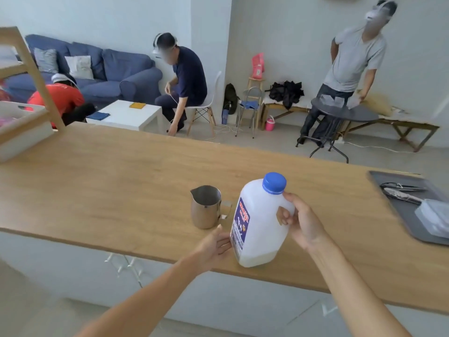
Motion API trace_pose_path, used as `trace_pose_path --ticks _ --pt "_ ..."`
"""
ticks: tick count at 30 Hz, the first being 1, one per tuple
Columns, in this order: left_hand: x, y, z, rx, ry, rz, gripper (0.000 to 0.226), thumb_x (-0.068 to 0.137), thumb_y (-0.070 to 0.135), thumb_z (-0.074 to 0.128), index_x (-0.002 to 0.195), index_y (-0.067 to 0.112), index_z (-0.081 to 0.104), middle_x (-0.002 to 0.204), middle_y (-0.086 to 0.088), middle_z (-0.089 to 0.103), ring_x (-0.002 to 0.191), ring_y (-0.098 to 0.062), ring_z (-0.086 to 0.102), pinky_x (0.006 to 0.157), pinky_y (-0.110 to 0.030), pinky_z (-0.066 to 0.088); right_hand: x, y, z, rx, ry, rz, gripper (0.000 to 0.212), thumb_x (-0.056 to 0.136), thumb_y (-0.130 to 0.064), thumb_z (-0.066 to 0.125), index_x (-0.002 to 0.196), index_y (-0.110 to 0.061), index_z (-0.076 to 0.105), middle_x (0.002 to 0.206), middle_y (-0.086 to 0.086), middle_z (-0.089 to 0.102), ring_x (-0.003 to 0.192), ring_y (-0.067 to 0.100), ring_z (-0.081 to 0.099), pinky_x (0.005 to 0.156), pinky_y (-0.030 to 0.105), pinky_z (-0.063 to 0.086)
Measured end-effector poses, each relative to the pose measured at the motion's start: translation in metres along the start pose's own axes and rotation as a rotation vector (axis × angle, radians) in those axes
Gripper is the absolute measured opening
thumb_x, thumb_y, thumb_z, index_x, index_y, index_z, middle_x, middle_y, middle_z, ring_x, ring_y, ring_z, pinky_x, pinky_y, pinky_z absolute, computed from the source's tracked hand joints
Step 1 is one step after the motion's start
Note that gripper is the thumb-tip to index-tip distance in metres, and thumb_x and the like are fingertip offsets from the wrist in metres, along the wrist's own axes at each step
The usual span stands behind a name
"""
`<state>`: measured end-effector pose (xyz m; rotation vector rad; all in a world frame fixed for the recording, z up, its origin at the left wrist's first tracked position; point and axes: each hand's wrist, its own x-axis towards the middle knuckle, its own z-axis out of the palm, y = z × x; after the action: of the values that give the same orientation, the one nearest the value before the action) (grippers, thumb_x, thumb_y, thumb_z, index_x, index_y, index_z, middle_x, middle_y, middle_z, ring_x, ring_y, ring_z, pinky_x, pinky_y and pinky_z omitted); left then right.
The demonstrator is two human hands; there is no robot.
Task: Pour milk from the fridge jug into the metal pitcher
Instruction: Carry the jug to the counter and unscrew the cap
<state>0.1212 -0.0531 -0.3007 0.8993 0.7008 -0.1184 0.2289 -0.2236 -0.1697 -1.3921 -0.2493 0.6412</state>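
Observation:
A white plastic milk jug (261, 229) with a blue cap (274, 182) stands on the wooden counter (109, 186) near its front edge. Only a little milk shows at its bottom. My right hand (303, 220) grips the jug's handle. My left hand (215, 244) rests with fingers apart against the jug's lower left side. The metal pitcher (206, 206) stands upright just left of the jug, spout to the left, handle toward the jug. The cap is on the jug.
A grey tray (403, 210) with tongs and a clear box lies at the counter's right end. A wooden shelf unit (29, 88) stands at the left end. Beyond the counter are three people, a sofa, chairs and small tables.

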Motion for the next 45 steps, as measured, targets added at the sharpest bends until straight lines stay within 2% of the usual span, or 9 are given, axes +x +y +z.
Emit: trace_pose_path --ticks 2,9,17,21,25,31,37,40,45 --pt "0.007 0.003 0.003 -0.016 -0.003 -0.011 0.048 0.100 0.044 0.029 0.104 0.010 0.063 0.124 -0.004 0.059 0.115 -0.015 0.053 0.082 -0.024 0.045 0.010 0.001 -0.006 -0.010 -0.003 0.006 0.028 0.073 -0.033 0.061 0.061 -0.017 0.042 0.051 -0.001 0.029 0.053 0.017 0.024 0.058 0.032 0.021" --pt "0.025 0.008 0.017 -0.014 0.008 0.011 0.050 0.100 0.041 0.032 0.133 0.006 0.046 0.132 -0.005 0.051 0.131 -0.018 0.042 0.112 -0.032 0.029 0.041 0.010 -0.020 0.007 -0.005 0.033 0.028 0.072 -0.032 0.063 0.064 -0.015 0.043 0.049 0.000 0.030 0.051 0.016 0.026 0.058 0.031 0.023" --pt "0.035 0.013 0.023 0.056 0.010 0.030 0.052 0.100 0.041 0.031 0.139 0.008 0.040 0.139 -0.003 0.047 0.131 -0.016 0.040 0.113 -0.034 0.025 0.057 0.012 -0.027 -0.029 -0.048 -0.033 0.036 0.076 -0.035 0.060 0.054 -0.016 0.040 0.051 0.003 0.032 0.051 0.014 0.030 0.060 0.031 0.025" --pt "0.019 0.023 0.028 0.256 0.038 0.064 0.048 0.100 0.039 0.034 0.137 0.011 0.044 0.137 -0.001 0.051 0.129 -0.016 0.044 0.110 -0.034 0.028 0.059 0.021 -0.031 0.041 -0.071 -0.042 0.042 0.068 -0.044 0.066 0.053 -0.016 0.040 0.050 0.004 0.033 0.050 0.015 0.033 0.061 0.030 0.028" --pt "-0.003 0.048 0.034 0.397 0.080 0.271 0.038 0.097 0.046 0.039 0.118 0.022 0.060 0.125 0.008 0.061 0.117 -0.007 0.053 0.106 -0.030 0.036 0.061 0.032 -0.036 0.139 -0.115 -0.044 0.041 0.070 -0.047 0.066 0.050 -0.018 0.045 0.047 0.002 0.035 0.050 0.015 0.035 0.061 0.029 0.030" --pt "-0.038 0.102 0.068 0.532 -0.009 0.539 0.029 0.096 0.045 0.044 0.117 0.034 0.060 0.114 0.021 0.063 0.112 0.004 0.054 0.098 -0.023 0.039 0.065 0.035 -0.037 0.055 -0.123 -0.042 0.051 0.072 -0.054 0.061 0.051 -0.014 0.037 0.047 0.000 0.032 0.051 0.013 0.034 0.061 0.029 0.028" --pt "-0.038 0.131 0.095 0.959 -0.117 0.750 0.049 0.089 0.043 0.057 0.133 0.023 0.050 0.129 0.011 0.058 0.122 0.000 0.049 0.105 -0.026 0.035 0.063 0.036 -0.033 0.067 -0.042 -0.055 0.043 0.068 -0.054 0.064 0.060 -0.016 0.046 0.051 0.000 0.036 0.047 0.010 0.035 0.060 0.029 0.028" --pt "-0.035 0.133 0.107 1.129 -0.084 0.816 0.055 0.087 0.042 0.061 0.136 0.022 0.045 0.131 0.009 0.056 0.124 -0.004 0.047 0.104 -0.023 0.034 0.060 0.037 -0.029 0.088 0.012 -0.055 0.038 0.075 -0.050 0.062 0.061 -0.017 0.048 0.053 0.000 0.037 0.048 0.010 0.035 0.061 0.028 0.028" --pt "-0.033 0.133 0.115 1.248 -0.012 1.007 0.044 0.086 0.039 0.063 0.123 0.016 0.054 0.113 0.004 0.065 0.103 -0.013 0.058 0.087 -0.020 0.041 0.059 0.038 -0.025 0.091 0.072 -0.061 0.043 0.070 -0.054 0.065 0.060 -0.016 0.045 0.052 -0.001 0.036 0.048 0.009 0.036 0.064 0.028 0.030"
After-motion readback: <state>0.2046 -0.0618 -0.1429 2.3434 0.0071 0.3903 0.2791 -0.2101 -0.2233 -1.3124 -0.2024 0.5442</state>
